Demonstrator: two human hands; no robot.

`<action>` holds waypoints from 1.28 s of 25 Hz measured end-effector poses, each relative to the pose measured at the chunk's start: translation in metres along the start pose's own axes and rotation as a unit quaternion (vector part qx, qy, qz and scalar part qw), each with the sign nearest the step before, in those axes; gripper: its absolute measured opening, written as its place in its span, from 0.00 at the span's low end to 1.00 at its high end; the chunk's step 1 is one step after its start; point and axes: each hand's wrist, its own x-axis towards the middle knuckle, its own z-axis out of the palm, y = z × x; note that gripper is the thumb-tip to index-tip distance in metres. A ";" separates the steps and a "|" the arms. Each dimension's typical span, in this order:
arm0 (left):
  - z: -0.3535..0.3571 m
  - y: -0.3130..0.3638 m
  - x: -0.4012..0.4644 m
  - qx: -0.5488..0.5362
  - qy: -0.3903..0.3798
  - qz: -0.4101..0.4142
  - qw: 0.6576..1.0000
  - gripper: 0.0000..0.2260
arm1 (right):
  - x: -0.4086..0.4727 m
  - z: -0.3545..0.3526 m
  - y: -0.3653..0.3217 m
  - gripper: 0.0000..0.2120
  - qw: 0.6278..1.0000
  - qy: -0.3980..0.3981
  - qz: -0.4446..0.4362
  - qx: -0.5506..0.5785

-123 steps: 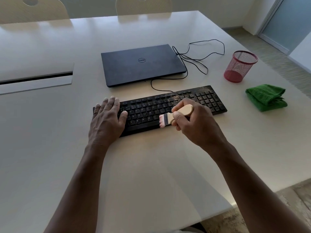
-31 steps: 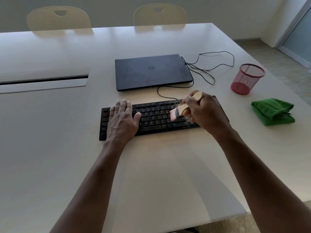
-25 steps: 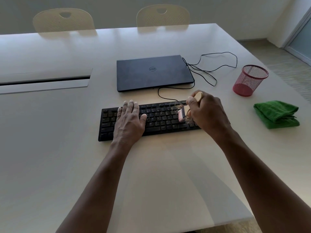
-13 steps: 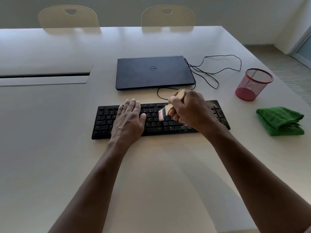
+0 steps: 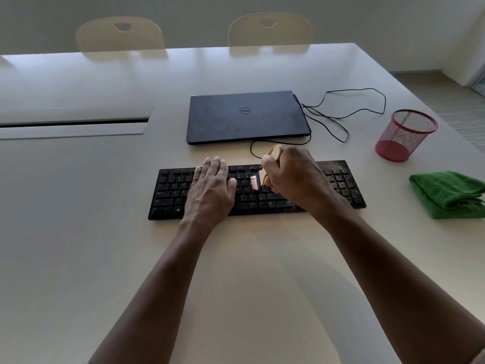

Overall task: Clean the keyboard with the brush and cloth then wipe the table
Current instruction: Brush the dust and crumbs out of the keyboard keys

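Observation:
A black keyboard (image 5: 170,190) lies across the middle of the white table (image 5: 78,232). Its right end, around the number pad, is speckled with dust. My left hand (image 5: 211,191) lies flat on the keys left of centre, fingers straight. My right hand (image 5: 294,177) grips a small brush (image 5: 255,183) by its wooden handle, which sticks up out of the fist. The pale pink bristles touch the keys in the middle of the keyboard, just right of my left thumb. A folded green cloth (image 5: 448,193) sits at the table's right edge.
A closed dark laptop (image 5: 246,116) lies behind the keyboard, with a thin black cable (image 5: 343,116) looping to its right. A red mesh cup (image 5: 405,135) stands at the right. A cable slot (image 5: 73,124) opens at the left. Two chairs (image 5: 270,30) stand beyond the far edge.
My right hand has swept the brush leftwards from the keyboard's right part to its middle, and the handle now stands more upright. My left hand stays flat on the keys.

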 end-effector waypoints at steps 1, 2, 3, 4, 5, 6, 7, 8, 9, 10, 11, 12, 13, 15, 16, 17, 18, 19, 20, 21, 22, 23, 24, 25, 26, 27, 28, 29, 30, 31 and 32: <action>0.001 0.001 0.001 -0.001 0.001 -0.001 1.000 0.26 | 0.001 -0.003 0.001 0.14 1.000 -0.013 0.011 -0.002; 0.001 0.001 0.002 -0.002 0.003 -0.002 1.000 0.26 | 0.002 -0.007 0.001 0.15 1.000 -0.022 0.020 0.000; 0.002 0.001 0.003 -0.003 0.005 -0.003 1.000 0.26 | 0.004 -0.009 0.001 0.15 1.000 -0.020 0.023 0.007; 0.003 0.000 0.003 -0.004 0.007 -0.002 1.000 0.25 | 0.005 -0.011 0.001 0.14 1.000 -0.008 0.021 0.015; 0.004 -0.001 0.003 -0.005 0.008 0.000 1.000 0.25 | 0.005 -0.010 0.000 0.14 1.000 0.006 0.015 0.024; 0.004 -0.002 0.002 -0.005 0.010 0.002 1.000 0.25 | 0.004 -0.008 0.000 0.13 0.999 0.013 0.010 0.029; 0.005 -0.002 0.002 -0.008 0.012 0.004 1.000 0.25 | 0.002 -0.006 0.000 0.13 0.999 0.010 0.006 0.029; 0.005 -0.003 0.002 -0.010 0.014 0.006 1.000 0.25 | 0.001 -0.005 0.000 0.14 1.000 0.003 0.007 0.024; 0.006 -0.003 0.003 -0.012 0.016 0.008 1.000 0.25 | 0.000 -0.005 0.001 0.15 1.000 -0.006 0.012 0.013; 0.006 -0.003 0.003 -0.011 0.017 0.008 1.000 0.25 | 0.000 -0.006 0.002 0.15 1.000 -0.014 0.019 0.000; 0.006 -0.003 0.003 -0.011 0.018 0.008 1.000 0.25 | 0.001 -0.009 0.002 0.16 0.999 -0.014 0.023 -0.017; 0.006 -0.003 0.003 -0.011 0.018 0.008 1.000 0.25 | 0.002 -0.012 0.002 0.16 0.999 -0.006 0.028 -0.042; 0.005 -0.003 0.002 -0.011 0.017 0.008 1.000 0.25 | 0.002 -0.015 0.002 0.16 0.997 0.009 0.032 -0.074; 0.005 -0.003 0.002 -0.014 0.016 0.009 1.000 0.26 | 0.001 -0.020 0.004 0.14 0.989 0.047 0.046 -0.132; 0.005 -0.003 0.002 -0.016 0.016 0.009 1.000 0.26 | 0.001 -0.023 0.005 0.13 0.988 0.061 0.049 -0.135; 0.005 -0.004 0.003 -0.019 0.015 0.011 1.000 0.25 | 0.002 -0.025 0.006 0.14 0.992 0.066 0.049 -0.099; 0.005 -0.004 0.003 -0.023 0.015 0.013 1.000 0.25 | 0.004 -0.025 0.006 0.13 0.997 0.058 0.051 -0.029; 0.004 -0.005 0.004 -0.031 0.016 0.015 0.999 0.25 | 0.004 -0.024 0.003 0.13 0.996 0.037 0.056 0.053; 0.003 -0.006 0.004 -0.041 0.019 0.017 0.999 0.25 | 0.005 -0.021 0.000 0.12 0.992 0.011 0.062 0.114; 0.000 -0.009 0.004 -0.052 0.024 0.018 0.998 0.24 | 0.004 -0.015 -0.003 0.11 0.988 -0.011 0.067 0.142; -0.002 -0.011 0.004 -0.060 0.030 0.017 0.998 0.23 | 0.003 -0.009 -0.005 0.11 0.988 -0.021 0.066 0.136; -0.004 -0.015 0.004 -0.064 0.037 0.015 0.997 0.23 | 0.001 -0.003 -0.006 0.11 0.993 -0.015 0.060 0.099; -0.005 -0.019 0.003 -0.065 0.043 0.011 0.997 0.23 | 0.000 0.001 -0.007 0.12 0.998 0.003 0.050 0.038; -0.006 -0.022 0.003 -0.065 0.046 0.008 0.997 0.23 | -0.001 0.002 -0.007 0.12 0.998 0.027 0.041 -0.033; -0.007 -0.025 0.003 -0.065 0.047 0.006 0.997 0.23 | -0.001 0.000 -0.008 0.12 0.994 0.053 0.036 -0.090; -0.008 -0.027 0.002 -0.065 0.046 0.004 0.997 0.23 | -0.001 -0.002 -0.009 0.12 0.990 0.075 0.036 -0.114; -0.008 -0.027 0.002 -0.065 0.044 0.004 0.997 0.23 | 0.000 -0.005 -0.011 0.12 0.990 0.085 0.035 -0.105; -0.010 -0.028 0.001 -0.065 0.041 0.006 0.997 0.23 | 0.001 -0.006 -0.012 0.12 0.994 0.080 0.033 -0.066; -0.011 -0.028 0.001 -0.064 0.037 0.010 0.997 0.24 | 0.002 -0.006 -0.013 0.11 0.997 0.067 0.030 -0.010; -0.012 -0.029 0.000 -0.062 0.032 0.015 0.997 0.24 | 0.001 -0.006 -0.014 0.11 0.998 0.049 0.028 0.040; -0.013 -0.030 -0.001 -0.061 0.025 0.021 0.998 0.25 | 0.000 -0.003 -0.015 0.11 0.997 0.032 0.028 0.069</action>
